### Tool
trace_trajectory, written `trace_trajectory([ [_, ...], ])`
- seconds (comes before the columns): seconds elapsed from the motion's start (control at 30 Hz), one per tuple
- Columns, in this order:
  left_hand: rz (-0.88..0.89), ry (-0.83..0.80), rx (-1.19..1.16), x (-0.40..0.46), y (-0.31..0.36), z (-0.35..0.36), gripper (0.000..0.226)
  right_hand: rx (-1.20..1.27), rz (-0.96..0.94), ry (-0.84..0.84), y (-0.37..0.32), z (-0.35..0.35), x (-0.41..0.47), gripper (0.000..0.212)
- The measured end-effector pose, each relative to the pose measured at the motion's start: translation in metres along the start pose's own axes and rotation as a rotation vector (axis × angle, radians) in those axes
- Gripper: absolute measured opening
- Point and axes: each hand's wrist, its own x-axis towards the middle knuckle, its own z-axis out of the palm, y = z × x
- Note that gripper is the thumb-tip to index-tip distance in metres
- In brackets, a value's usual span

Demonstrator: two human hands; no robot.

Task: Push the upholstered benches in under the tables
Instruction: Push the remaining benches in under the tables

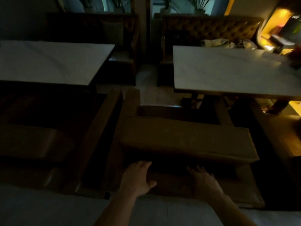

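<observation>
In dim light, both hands reach forward onto a brown upholstered bench (184, 137) that stands in the aisle in front of the person. The left hand (136, 178) lies flat on the near edge of the bench with its fingers straight and thumb spread, released rather than grasping. The right hand (204, 181) rests beside it on the same edge, fingers extended and pressing down, holding nothing. The bench's padded backrest lies across the middle of the view, and its far side points toward the right desk (231, 72), a white marble-topped table whose front edge sits just beyond the bench. A second white desk (52, 61) stands to the left, with another dark bench (32, 141) near it, partly under its front edge. Behind the right desk a tufted brown booth seat (210, 28) carries some crumpled papers or bags, too blurred to tell apart. Potted plants (166, 4) line the back wall.
</observation>
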Motion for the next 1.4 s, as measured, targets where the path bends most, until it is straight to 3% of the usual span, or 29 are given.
trace_trajectory([
  [0.37, 0.203, 0.144, 0.015, -0.041, 0.037, -0.065, 0.082, 0.035, 0.094, 0.245, -0.025, -0.038, -0.08, 0.083],
  [0.6, 0.238, 0.168, 0.026, -0.059, 0.036, -0.075, 0.086, 0.054, 0.063, 0.365, -0.041, -0.045, -0.114, 0.089],
  [0.77, 0.269, 0.185, 0.073, -0.067, 0.071, -0.079, 0.088, 0.031, 0.073, 0.424, -0.02, -0.055, -0.137, 0.087],
  [1.07, 0.348, 0.148, 0.095, -0.079, 0.201, -0.037, 0.09, 0.043, 0.152, 0.496, 0.114, -0.05, -0.201, 0.072],
  [1.2, 0.419, 0.102, 0.104, -0.094, 0.295, 0.012, 0.089, 0.078, 0.239, 0.503, 0.213, -0.039, -0.253, 0.088],
  [1.4, 0.532, 0.075, 0.088, -0.12, 0.421, 0.077, 0.089, 0.142, 0.335, 0.523, 0.34, -0.03, -0.32, 0.086],
])
